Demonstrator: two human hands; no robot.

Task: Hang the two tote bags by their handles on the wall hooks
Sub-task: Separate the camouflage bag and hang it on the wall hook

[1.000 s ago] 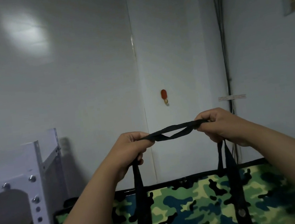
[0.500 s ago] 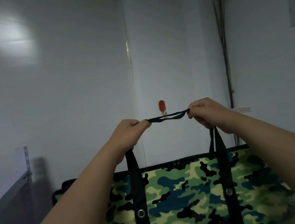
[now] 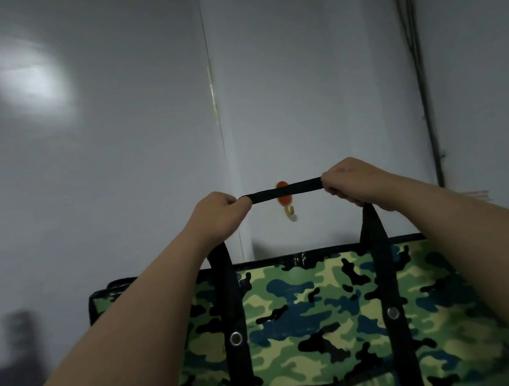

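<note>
Camouflage tote bag (image 3: pixel 325 312) held up in front of pale wall (image 3: pixel 116 177), filling the frame from 5 to 7 o'clock. Green, tan, dark-blue and black pattern; black trim along top edge; two black straps running down the face, each with a metal eyelet (image 3: pixel 235 338).

Left hand (image 3: pixel 217 215) closed in a fist around black handles (image 3: pixel 285 190) at their 9 o'clock end. Right hand (image 3: pixel 357 181) likewise clenched on the 3 o'clock end. Handle webbing pulled taut and near level between the two fists, slightly higher on the right.

Wall hook (image 3: pixel 286 203) directly behind the stretched handles: orange-red oval pad partly covered by the webbing, yellowish hook tip showing just below, at 6 o'clock of the strap. Contact between strap and hook cannot be told; handles not seen resting on the hook.

Straps drop from each fist to bag's top edge; bag hanging flat, face toward camera, top edge roughly level.

Vertical seam (image 3: pixel 216 117) in wall at 12 o'clock of the left fist. Dark cables (image 3: pixel 418 76) running down wall at 2 o'clock. Soft light patch (image 3: pixel 31 79) on wall at 10 o'clock. Blurred dark shape at 8 o'clock, unidentifiable. Second tote bag not in frame.
</note>
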